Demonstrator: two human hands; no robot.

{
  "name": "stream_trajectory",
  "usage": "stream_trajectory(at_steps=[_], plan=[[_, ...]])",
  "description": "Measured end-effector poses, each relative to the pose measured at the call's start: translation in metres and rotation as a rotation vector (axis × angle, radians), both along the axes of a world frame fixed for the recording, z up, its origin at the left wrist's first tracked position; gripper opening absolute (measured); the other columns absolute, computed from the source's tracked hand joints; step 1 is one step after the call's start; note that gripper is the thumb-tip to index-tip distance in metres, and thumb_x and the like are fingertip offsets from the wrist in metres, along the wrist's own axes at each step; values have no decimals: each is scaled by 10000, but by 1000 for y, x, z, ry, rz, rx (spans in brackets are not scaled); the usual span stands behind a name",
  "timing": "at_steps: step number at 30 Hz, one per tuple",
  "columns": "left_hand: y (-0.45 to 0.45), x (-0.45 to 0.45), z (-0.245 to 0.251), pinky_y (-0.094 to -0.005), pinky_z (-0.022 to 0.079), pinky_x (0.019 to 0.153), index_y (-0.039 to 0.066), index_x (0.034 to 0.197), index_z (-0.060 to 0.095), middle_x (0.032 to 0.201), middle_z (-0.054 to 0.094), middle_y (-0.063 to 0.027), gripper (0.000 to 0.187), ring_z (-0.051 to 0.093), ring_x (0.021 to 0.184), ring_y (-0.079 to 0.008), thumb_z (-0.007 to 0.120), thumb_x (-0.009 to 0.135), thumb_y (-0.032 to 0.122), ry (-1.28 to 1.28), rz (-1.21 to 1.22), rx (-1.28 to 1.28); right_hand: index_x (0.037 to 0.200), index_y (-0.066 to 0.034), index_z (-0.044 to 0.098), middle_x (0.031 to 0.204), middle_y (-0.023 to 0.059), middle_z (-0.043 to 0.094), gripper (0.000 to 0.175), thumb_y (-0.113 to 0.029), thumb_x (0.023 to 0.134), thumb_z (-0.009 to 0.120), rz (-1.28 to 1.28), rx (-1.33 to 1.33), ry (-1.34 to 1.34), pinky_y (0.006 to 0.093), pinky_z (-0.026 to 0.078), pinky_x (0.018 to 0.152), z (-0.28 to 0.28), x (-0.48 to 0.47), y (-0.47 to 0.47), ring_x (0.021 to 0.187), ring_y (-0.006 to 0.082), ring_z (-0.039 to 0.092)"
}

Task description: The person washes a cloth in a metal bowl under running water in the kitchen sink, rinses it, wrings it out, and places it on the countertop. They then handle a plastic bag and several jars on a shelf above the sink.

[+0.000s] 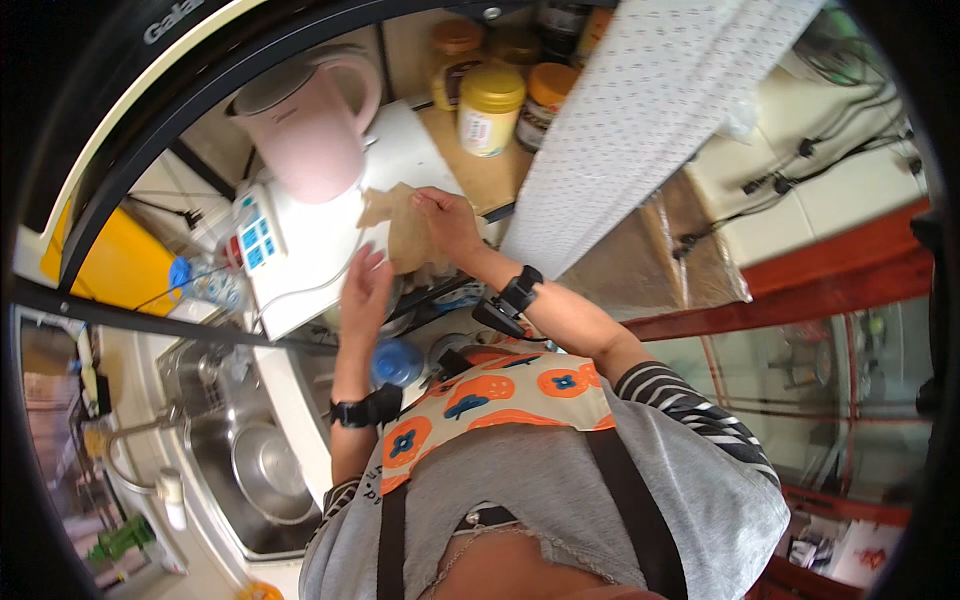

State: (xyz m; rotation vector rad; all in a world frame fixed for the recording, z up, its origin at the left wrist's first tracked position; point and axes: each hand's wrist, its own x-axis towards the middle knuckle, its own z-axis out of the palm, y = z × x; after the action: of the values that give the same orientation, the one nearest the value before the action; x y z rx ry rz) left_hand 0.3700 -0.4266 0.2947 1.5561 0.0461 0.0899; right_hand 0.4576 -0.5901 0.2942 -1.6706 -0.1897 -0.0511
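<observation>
My right hand (450,225) pinches a crumpled, torn-edged piece of brown paper or thin brown sheet (409,236) between thumb and fingers. My left hand (365,289) is just left of and below it, slightly blurred, fingers loosely curled and holding nothing that shows. Both are over the near edge of a white board (300,277) on a shelf. On the board stand a pink electric kettle (304,127) and, to its left, a white device with blue buttons (259,232). A white cord (307,289) runs across the board.
A yellow-lidded jar (491,109) and other jars stand behind on a wooden shelf. A patterned white sheet (637,112) hangs at the right. A clear bottle with a blue cap (206,281) is left of the board. Lower left is a steel sink (217,480) holding a metal bowl (271,469).
</observation>
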Motion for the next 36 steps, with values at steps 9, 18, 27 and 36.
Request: stream_trajectory(at_steps=[9, 18, 27, 36], plan=[[34, 42, 36, -300, 515, 822, -27, 1178, 546, 1071, 653, -117, 258, 639, 912, -188, 496, 941, 64, -52, 236, -419, 1095, -39, 676, 1039, 49, 685, 224, -135, 914, 587, 54, -266, -306, 235, 466, 838, 84, 8, -61, 934, 91, 594], [87, 49, -6, -328, 463, 865, -36, 1429, 278, 1268, 508, -241, 745, 549, 1074, -254, 663, 840, 209, 174, 583, 322, 1195, -8, 606, 1137, 121, 645, 360, -120, 854, 641, -525, -100, -251, 293, 434, 945, 89, 1, -249, 1054, 176, 588], [73, 57, -27, -427, 342, 1030, -53, 1272, 468, 1248, 496, -233, 511, 469, 1163, -375, 611, 797, 68, -308, 790, 622, 967, -56, 704, 894, 111, 684, 198, -49, 772, 673, -215, -607, -816, 307, 537, 678, 205, -60, -233, 772, 226, 673], [13, 62, 29, -364, 422, 927, -46, 1088, 584, 1124, 545, -169, 325, 529, 1071, -284, 569, 764, -17, -305, 600, 411, 995, -131, 703, 889, 81, 653, 261, -70, 740, 703, -836, -504, -1598, 282, 489, 604, 458, -30, -216, 764, 195, 643]])
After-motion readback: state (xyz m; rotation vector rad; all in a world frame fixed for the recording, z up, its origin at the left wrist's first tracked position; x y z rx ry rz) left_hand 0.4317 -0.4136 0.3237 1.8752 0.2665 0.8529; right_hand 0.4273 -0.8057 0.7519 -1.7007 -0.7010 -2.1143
